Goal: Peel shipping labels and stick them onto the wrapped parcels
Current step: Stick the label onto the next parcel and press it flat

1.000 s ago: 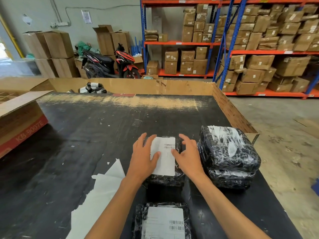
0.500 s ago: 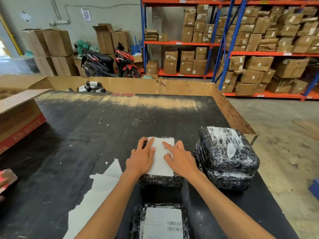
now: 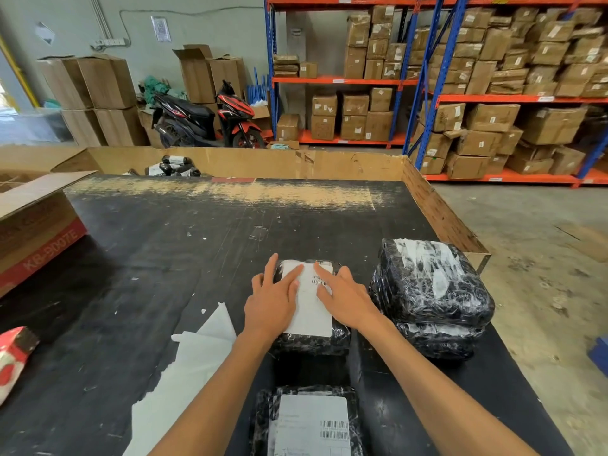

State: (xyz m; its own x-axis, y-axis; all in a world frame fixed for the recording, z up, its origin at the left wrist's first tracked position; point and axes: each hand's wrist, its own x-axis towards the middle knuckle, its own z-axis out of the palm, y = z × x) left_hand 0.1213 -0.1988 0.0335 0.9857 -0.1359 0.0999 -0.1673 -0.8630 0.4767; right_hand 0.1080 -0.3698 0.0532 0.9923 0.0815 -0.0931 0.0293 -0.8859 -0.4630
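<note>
The fingers of the left hand [image 3: 273, 302] were straight and a little spread, and they lay flat on the left part of a white shipping label [image 3: 311, 304]. The fingers of the right hand [image 3: 345, 299] were also straight and spread, and they pressed on the right part of the same label, near its small barcode. Neither hand pinched anything; both lay with the palm down. The two hands were close to each other but did not touch.

The label lay on top of a parcel wrapped in black film [image 3: 312, 342], which stood on the black table [image 3: 164, 258], near its right side. Just to the right of this parcel was a stack of two larger black wrapped parcels [image 3: 431, 291], with white tape or paper under the clear film on top. Nearer to the person, between the forearms, lay another wrapped parcel [image 3: 309, 422], and it already carried a label with barcodes.

To the left of the arms, white backing sheets [image 3: 187, 373] lay on the table. At the left edge was a red and white packet [image 3: 13, 360], and further back an open cardboard box with red print [image 3: 36, 232]. A low cardboard wall [image 3: 263, 162] stood along the far and right edges of the table. Behind it there were a red and black scooter [image 3: 204, 116], piles of cartons, and blue and orange shelves [image 3: 427, 80] full of brown boxes.
</note>
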